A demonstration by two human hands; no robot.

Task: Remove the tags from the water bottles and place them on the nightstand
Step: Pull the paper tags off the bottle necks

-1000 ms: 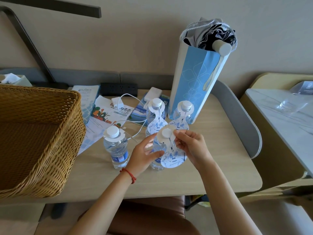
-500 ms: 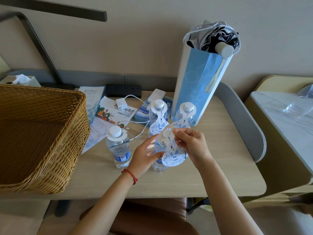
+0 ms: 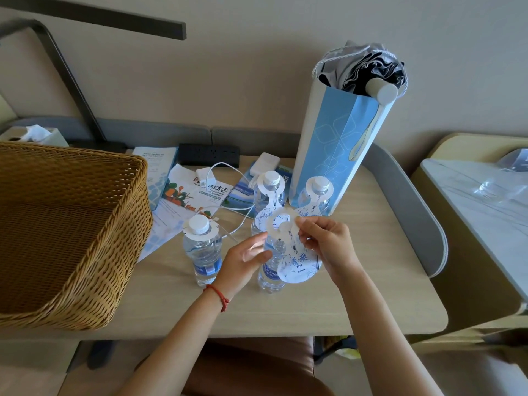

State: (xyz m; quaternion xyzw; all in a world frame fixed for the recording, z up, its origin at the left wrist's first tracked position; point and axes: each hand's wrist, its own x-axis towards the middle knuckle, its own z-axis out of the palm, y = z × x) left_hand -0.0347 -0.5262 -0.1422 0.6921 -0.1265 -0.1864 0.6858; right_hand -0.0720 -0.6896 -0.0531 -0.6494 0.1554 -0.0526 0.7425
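Front water bottle (image 3: pixel 270 277): stands upright on the wooden desk (image 3: pixel 328 304), centre of the frame, blue label facing the camera. Left hand (image 3: pixel 243 260) is curled round its body and steadies it; a red cord bracelet (image 3: pixel 218 295) sits on that wrist.

Tag (image 3: pixel 294 252): white card with blue print, its round collar tilted up at the bottle's cap. Right hand (image 3: pixel 325 242) pinches the collar's upper edge between thumb and fingers. Whether the collar has cleared the cap is hard to tell, as the card covers the neck.

Left bottle (image 3: pixel 203 251): upright, just left of the left hand, a white collar round its neck.

Two rear bottles (image 3: pixel 268 195) (image 3: pixel 315 195): upright behind the hands, each with its tag hanging down the front.

Blue paper bag (image 3: pixel 334 150): tall, upper right of centre, touching or just behind the right rear bottle, a folded umbrella (image 3: pixel 368 70) sticking out of its top.

Wicker basket (image 3: pixel 65 224): left of frame, on the desk.

Brochures (image 3: pixel 183 195), white charger and cable (image 3: pixel 225 178): upper centre of the desk.

Marble-topped nightstand (image 3: pixel 468 195): right edge of frame, well apart from the bottles.
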